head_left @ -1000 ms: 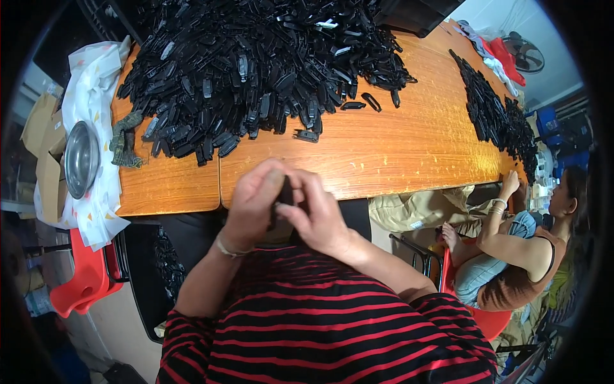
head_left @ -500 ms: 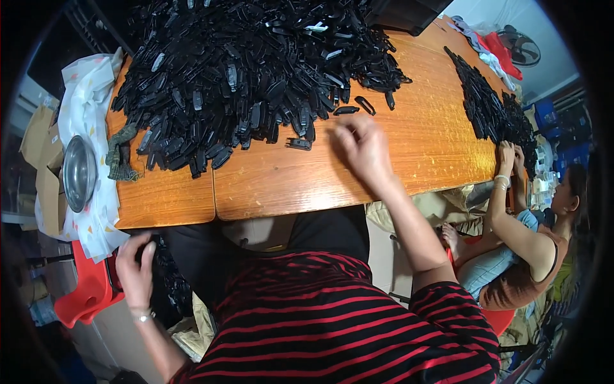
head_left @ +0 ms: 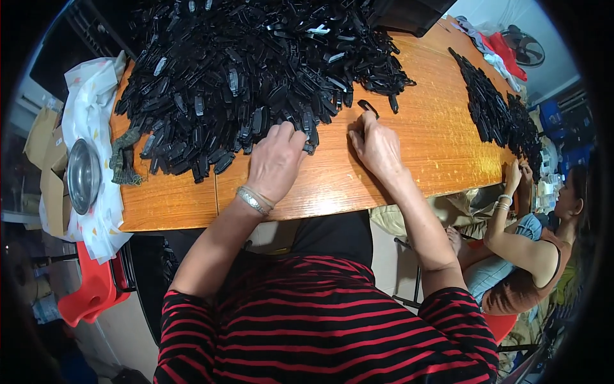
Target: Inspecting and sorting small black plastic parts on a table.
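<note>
A large heap of small black plastic pieces (head_left: 211, 96), mostly long and narrow, covers the far part of the wooden table (head_left: 422, 141). My left hand (head_left: 278, 163) rests at the heap's near edge with its fingers curled down; whatever lies under the fingertips is hidden. To its right, my right hand (head_left: 378, 150) is closed, thumb and fingers pinched together at a small black plastic piece. A curved black piece (head_left: 367, 107) shows at the tip of its index finger. Both hands stay low over the tabletop.
At the right, a co-worker (head_left: 524, 269) handles pieces beside a second black pile (head_left: 489, 105). A metal bowl (head_left: 84, 176) sits on white plastic sheeting at the left, near a dark green knitted glove-like cloth (head_left: 125, 157). A red chair (head_left: 89, 288) stands below.
My left hand has come up from beside my lap to the heap's near edge. My right hand has shifted slightly right and closed; a loose piece near it no longer shows.
</note>
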Tool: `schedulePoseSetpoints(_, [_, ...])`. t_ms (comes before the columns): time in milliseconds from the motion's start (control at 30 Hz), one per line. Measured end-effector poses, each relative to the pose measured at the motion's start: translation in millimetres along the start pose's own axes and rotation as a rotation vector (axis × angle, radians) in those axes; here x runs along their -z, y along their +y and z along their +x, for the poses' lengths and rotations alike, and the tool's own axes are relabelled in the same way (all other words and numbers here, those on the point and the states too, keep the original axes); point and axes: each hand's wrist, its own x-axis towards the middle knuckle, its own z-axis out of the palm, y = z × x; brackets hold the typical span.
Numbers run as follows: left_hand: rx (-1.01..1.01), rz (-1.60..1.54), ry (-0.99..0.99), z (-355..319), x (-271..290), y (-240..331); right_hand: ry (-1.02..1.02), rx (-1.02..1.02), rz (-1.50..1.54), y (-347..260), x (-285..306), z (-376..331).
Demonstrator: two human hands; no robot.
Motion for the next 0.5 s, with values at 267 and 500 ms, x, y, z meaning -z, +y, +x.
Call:
schedulePoseSetpoints(267, [0.011,-0.069,0.029,-11.2,-0.9,0.2,0.043,-0.021,0.299,-28.9,5.0,-32.1])
schedulePoseSetpoints(500, [0.214,-0.348,0.103,-29.4,-8.2,18.8,0.035,-0.032,0.527,-71.1,-12.3,-59.9])
